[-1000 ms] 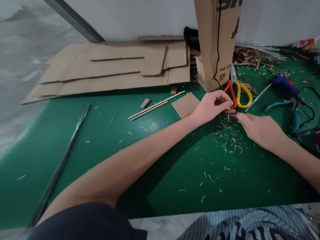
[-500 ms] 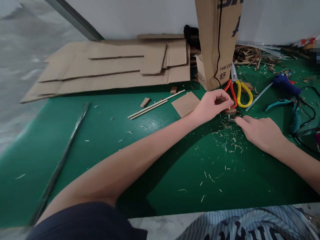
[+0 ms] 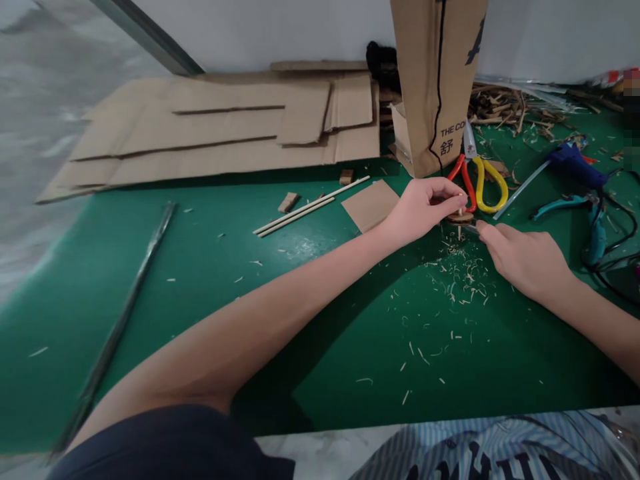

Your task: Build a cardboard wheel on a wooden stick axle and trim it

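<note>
My left hand (image 3: 423,208) pinches the top of a short, thin wooden stick between thumb and fingertips. The stick stands upright through a small round cardboard disc (image 3: 459,218), and its pale lower end (image 3: 459,233) sticks out underneath. Closed on a thin metal blade, my right hand (image 3: 527,257) is just right of the disc. Only a short piece of the blade (image 3: 470,228) shows, close to the disc's lower edge; its handle is hidden in the fingers. Pale wood shavings (image 3: 467,277) lie scattered on the green table below.
Scissors (image 3: 469,150) with red and yellow handles lie behind my hands, beside a tall cardboard box (image 3: 433,87). Rightward are a blue glue gun (image 3: 575,163) and teal pliers (image 3: 595,230). Thin sticks (image 3: 300,217), a cardboard square (image 3: 371,205) and stacked cardboard (image 3: 225,127) are leftward.
My right hand has shifted slightly right, and the blade has moved up from the stick's lower end toward the disc. My left hand keeps its pinch on the stick.
</note>
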`<state>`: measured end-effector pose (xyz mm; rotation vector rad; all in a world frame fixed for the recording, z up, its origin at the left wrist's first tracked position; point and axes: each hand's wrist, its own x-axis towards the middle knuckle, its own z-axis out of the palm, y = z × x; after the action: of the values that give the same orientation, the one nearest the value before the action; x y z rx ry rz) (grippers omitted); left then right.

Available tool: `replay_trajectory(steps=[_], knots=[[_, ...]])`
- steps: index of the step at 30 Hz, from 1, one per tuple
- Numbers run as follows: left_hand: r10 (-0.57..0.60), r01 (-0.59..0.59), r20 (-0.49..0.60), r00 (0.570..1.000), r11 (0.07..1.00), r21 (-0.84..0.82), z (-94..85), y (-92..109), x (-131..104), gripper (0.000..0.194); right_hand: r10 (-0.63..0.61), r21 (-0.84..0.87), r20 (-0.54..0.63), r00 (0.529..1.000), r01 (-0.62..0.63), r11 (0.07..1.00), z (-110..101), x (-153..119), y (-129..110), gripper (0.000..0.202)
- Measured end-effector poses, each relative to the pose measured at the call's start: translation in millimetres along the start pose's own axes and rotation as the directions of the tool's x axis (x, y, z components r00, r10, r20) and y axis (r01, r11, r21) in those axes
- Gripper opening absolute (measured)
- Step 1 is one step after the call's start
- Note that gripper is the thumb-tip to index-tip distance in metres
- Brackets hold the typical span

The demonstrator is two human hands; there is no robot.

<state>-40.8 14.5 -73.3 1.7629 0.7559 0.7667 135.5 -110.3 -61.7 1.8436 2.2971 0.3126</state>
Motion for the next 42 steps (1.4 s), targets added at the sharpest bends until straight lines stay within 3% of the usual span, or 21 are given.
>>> replay_trajectory(steps=[4,11,35,42], knots=[[0.014,-0.014,0.001,1.000,1.000,-0.019,0.1,0.2,-0.2,0.013,-0.071,-0.013,0.023,0.997,0.071,0.997,0.5,-0.1,0.6,0.042],[0.014,-0.014,-0.019,1.000,1.000,0.003,1.2,-0.8,-0.7,0.013,0.010,0.006,-0.041,0.999,-0.010,1.000,3.3,-0.9,-1.1,0.043],[0.019,-0.019,-0.006,1.000,1.000,0.013,0.4,-1.6,0.2,0.013,-0.049,-0.063,-0.110,0.993,0.042,0.997,-0.6,-5.2,-3.3,0.046],[0.026,-0.026,-0.020,0.999,0.999,0.036,1.2,-0.7,-0.6,0.013,-0.064,-0.055,-0.039,0.997,0.062,0.997,-4.3,-2.2,-0.6,0.047]])
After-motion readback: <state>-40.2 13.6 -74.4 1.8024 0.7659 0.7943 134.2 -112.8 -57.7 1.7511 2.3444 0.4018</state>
